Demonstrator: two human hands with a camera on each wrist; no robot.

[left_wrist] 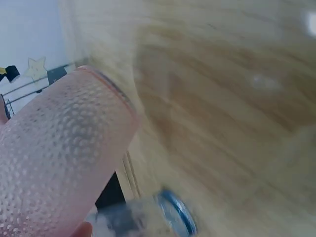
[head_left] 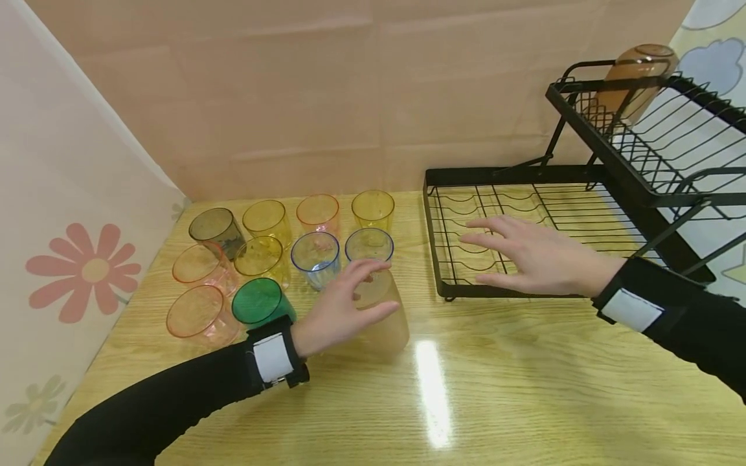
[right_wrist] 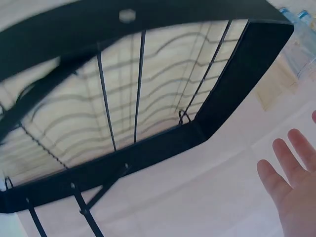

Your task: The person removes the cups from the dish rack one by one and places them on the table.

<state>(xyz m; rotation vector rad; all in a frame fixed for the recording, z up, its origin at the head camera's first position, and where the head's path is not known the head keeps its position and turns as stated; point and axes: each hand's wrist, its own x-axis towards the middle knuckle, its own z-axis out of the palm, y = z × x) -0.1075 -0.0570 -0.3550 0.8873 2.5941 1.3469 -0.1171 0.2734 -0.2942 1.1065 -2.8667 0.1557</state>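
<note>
My left hand (head_left: pixel 338 310) holds a pale pink, dimpled plastic tumbler (head_left: pixel 387 323) by its upper part, thumb on the near side and fingers on the far side. The tumbler is upside down, its wide rim toward the table. In the left wrist view the bumpy wall of the tumbler (left_wrist: pixel 64 153) fills the left side. Close behind it are two blue-rimmed clear tumblers (head_left: pixel 316 259). My right hand (head_left: pixel 533 255) is over the front of a black dish rack (head_left: pixel 434 226), fingers spread and holding nothing.
Several upright tumblers in yellow (head_left: pixel 268 223), pink (head_left: pixel 201 317), grey (head_left: pixel 217 230) and green (head_left: pixel 265 304) stand at the left. On the rack's raised upper tier (head_left: pixel 606 149), at the back right, an amber tumbler (head_left: pixel 635 84) leans upside down. A beige wall covering (head_left: pixel 291 97) stands behind.
</note>
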